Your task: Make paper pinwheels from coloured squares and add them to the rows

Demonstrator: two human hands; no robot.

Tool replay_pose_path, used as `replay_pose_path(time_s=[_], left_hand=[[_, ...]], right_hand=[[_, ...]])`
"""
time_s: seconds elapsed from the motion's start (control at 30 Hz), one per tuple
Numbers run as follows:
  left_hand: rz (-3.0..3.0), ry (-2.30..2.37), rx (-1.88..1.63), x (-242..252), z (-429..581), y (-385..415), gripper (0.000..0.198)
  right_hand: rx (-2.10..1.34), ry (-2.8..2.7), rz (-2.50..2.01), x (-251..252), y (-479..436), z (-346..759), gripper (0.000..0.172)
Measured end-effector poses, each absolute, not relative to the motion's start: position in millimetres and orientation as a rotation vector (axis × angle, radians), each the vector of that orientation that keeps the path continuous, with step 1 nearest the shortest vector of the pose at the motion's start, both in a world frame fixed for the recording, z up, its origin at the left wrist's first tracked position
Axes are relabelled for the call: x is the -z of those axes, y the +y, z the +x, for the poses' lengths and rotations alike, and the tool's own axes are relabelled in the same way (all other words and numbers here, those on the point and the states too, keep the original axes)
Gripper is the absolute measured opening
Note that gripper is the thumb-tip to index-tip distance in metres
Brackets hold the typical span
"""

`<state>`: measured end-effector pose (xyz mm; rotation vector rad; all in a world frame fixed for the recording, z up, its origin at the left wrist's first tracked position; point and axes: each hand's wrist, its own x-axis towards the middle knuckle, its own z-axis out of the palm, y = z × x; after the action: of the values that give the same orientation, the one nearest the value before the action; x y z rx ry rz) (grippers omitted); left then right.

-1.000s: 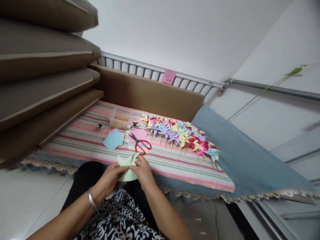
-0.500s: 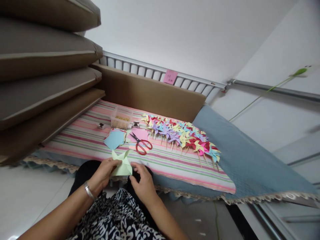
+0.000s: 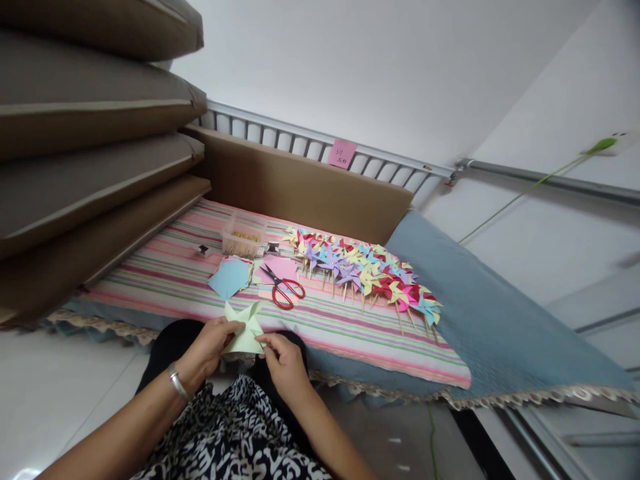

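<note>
A pale green paper pinwheel (image 3: pixel 246 339), partly folded, is held over my lap near the bed's front edge. My left hand (image 3: pixel 216 339) pinches it from the left, thumb on its centre. At its right corner, the fingertips of my right hand (image 3: pixel 281 353) are closed on the paper. Just beyond lie red-handled scissors (image 3: pixel 283 291), resting on pink paper squares (image 3: pixel 281 267). To their left sits a stack of paper squares with a light blue one (image 3: pixel 231 279) on top.
Many finished pinwheels on sticks (image 3: pixel 360 267) cover the right of the striped cloth (image 3: pixel 320 333). A clear plastic box (image 3: pixel 243 237) with small sticks stands behind the paper. Stacked cushioned boards (image 3: pixel 100 133) rise at left. A cardboard panel (image 3: pixel 300 183) lines the back.
My right hand has moved left and closed its fingertips on the pinwheel's right corner. The left hand keeps its pinch on the paper.
</note>
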<state>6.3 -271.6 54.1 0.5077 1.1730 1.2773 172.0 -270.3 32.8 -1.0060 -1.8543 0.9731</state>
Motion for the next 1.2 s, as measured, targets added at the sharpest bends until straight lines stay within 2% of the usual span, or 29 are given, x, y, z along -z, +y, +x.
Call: replay_pose_path(time_s=[0.17,0.5,0.77,1.2], left_hand=[[0.524,1.161,-1.273,-52,7,-272,0.016],[0.567,1.148,-1.238,-49,8,-274,0.018],[0.606,1.155,-1.214,-41,14,-275,0.016],[0.610,1.089,-1.174,-41,21,-278,0.015]], right_hand=[[-0.819,-1.969,-1.000,-42,-271,175,0.029],[-0.905,-1.892,-0.974,-46,-270,173,0.021],[-0.937,-1.831,-1.192,-50,-266,167,0.009],[-0.776,-1.826,-1.258,-52,-264,158,0.010]])
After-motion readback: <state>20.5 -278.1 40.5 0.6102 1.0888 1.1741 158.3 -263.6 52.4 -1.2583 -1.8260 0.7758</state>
